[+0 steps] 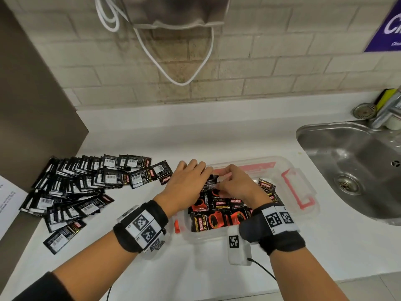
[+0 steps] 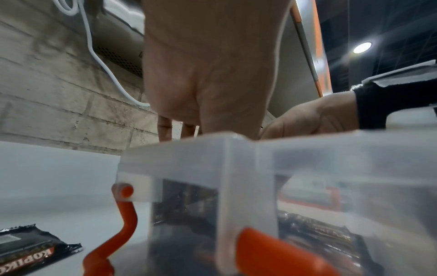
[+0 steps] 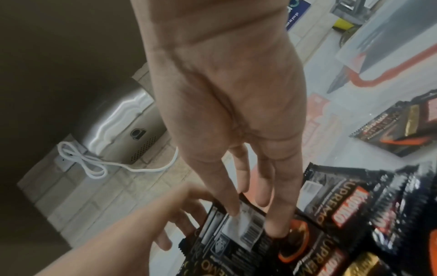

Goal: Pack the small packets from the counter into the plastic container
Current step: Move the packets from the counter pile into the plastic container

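Note:
A clear plastic container (image 1: 217,241) with orange latches (image 2: 125,220) sits on the white counter, and several black-and-red coffee packets (image 1: 217,218) lie inside it. Over its far left part, my left hand (image 1: 188,181) and right hand (image 1: 234,185) hold a small upright stack of packets (image 1: 211,181) between them. In the right wrist view, the right fingertips (image 3: 276,229) rest on the barcode face of the stack (image 3: 246,229), while the left hand's fingers (image 3: 165,242) lie against its left side. A large pile of packets (image 1: 76,185) covers the counter to the left.
The container's clear lid (image 1: 299,192) with a red seal lies right of the container. A steel sink (image 1: 358,170) and tap (image 1: 388,109) are at the right. A brown panel (image 1: 32,105) stands at the left, a paper sheet (image 1: 8,209) below it, and white cable (image 1: 180,79) hangs on the brick wall.

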Demonstrator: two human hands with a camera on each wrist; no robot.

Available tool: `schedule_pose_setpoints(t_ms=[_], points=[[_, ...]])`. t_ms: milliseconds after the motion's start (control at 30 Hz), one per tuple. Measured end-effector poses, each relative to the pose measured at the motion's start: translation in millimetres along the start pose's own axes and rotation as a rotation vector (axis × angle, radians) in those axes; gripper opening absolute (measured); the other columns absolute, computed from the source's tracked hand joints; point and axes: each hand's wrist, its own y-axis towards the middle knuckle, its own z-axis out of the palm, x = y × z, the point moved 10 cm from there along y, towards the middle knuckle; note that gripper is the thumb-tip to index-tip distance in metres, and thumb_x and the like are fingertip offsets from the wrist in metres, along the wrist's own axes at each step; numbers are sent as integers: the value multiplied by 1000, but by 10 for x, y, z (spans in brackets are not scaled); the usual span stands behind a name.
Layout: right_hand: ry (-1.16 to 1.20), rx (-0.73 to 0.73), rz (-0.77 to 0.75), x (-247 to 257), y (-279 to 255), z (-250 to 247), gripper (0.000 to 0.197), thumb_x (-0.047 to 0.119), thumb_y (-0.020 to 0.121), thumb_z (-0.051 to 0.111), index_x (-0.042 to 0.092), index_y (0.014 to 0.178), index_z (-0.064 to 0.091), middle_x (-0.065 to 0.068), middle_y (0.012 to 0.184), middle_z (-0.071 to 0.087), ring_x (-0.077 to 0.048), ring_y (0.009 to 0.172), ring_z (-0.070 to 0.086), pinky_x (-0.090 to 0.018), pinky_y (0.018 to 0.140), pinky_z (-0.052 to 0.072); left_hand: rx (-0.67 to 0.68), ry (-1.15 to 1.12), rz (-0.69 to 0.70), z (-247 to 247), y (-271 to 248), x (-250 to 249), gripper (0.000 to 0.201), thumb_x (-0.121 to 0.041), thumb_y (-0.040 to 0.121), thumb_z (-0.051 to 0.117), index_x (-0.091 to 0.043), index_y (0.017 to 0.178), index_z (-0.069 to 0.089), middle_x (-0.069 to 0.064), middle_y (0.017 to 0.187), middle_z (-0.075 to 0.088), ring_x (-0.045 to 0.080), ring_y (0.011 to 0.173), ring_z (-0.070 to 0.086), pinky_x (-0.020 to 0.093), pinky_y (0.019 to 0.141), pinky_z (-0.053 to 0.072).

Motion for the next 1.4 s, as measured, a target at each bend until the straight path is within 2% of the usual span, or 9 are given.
schedule_pose_setpoints(t_ms=[167, 333, 433, 533, 667, 767, 900, 1167, 1400], points=[[126, 0, 17, -47, -20, 46, 39, -6, 89, 63, 6, 121, 45, -23, 114, 60, -37, 101, 69, -45, 88, 58, -38, 43, 3, -46, -47, 47, 53, -4, 76, 67, -17, 125, 49, 2, 117, 53, 23, 106, 48, 36, 88, 38], [74, -20, 13, -99, 36, 56, 35, -6, 88, 63, 3, 120, 52, -17, 105, 66, -32, 98, 70, -44, 89, 58, 31, -8, 30, 60, -87, 86, 54, -7, 84, 65, -17, 134, 46, 3, 117, 55, 21, 104, 53, 33, 87, 42], [25, -19, -8, -100, 59, 90, 36, 0, 89, 66, 2, 123, 56, -16, 110, 66, -29, 100, 69, -41, 91, 57, 19, -48, 23, 31, -70, 103, 61, -23, 81, 74, -17, 133, 43, 3, 120, 50, 20, 103, 51, 33, 87, 45], [-51, -27, -50, -58, 72, 103, 43, 9, 91, 67, 5, 132, 54, -14, 121, 64, -27, 111, 63, -43, 102, 50, 5, -44, 19, 10, -75, 97, 60, -41, 87, 68, -15, 135, 44, 3, 124, 49, 20, 108, 48, 33, 90, 44], [-112, -60, -90, -6, 92, 105, 46, 16, 93, 65, 5, 137, 53, -13, 124, 65, -27, 113, 63, -43, 106, 46, 24, -6, 11, 36, -72, 75, 48, -24, 94, 61, -15, 139, 46, 4, 124, 53, 20, 109, 50, 32, 90, 43], [-111, -72, -91, -13, 111, 108, 45, 15, 94, 65, 4, 136, 54, -14, 121, 67, -26, 109, 65, -43, 104, 48, 38, -7, -11, 23, -43, 95, 51, -13, 91, 64, -16, 139, 47, 4, 122, 54, 21, 107, 49, 33, 87, 47], [-94, -54, -78, -41, 148, 126, 46, 14, 94, 65, 3, 137, 53, -14, 118, 68, -24, 98, 70, -41, 100, 52, 66, 0, -12, 61, -33, 97, 53, -7, 90, 63, -18, 139, 47, 3, 118, 53, 21, 103, 49, 32, 82, 47], [-75, -63, -76, -74, 191, 105, 48, 12, 93, 66, 3, 138, 53, -15, 129, 62, -23, 95, 71, -39, 96, 55, 93, -89, -17, 55, -15, 112, 58, -27, 92, 67, -17, 144, 43, 5, 120, 51, 21, 106, 50, 34, 86, 48], [-108, -64, -91, -58, 205, 115, 37, 16, 94, 66, 4, 128, 62, -12, 112, 69, -23, 92, 71, -40, 94, 56, 110, -93, -25, 46, -22, 119, 46, -14, 96, 59, -17, 141, 48, 5, 112, 55, 22, 99, 54, 35, 78, 51]])
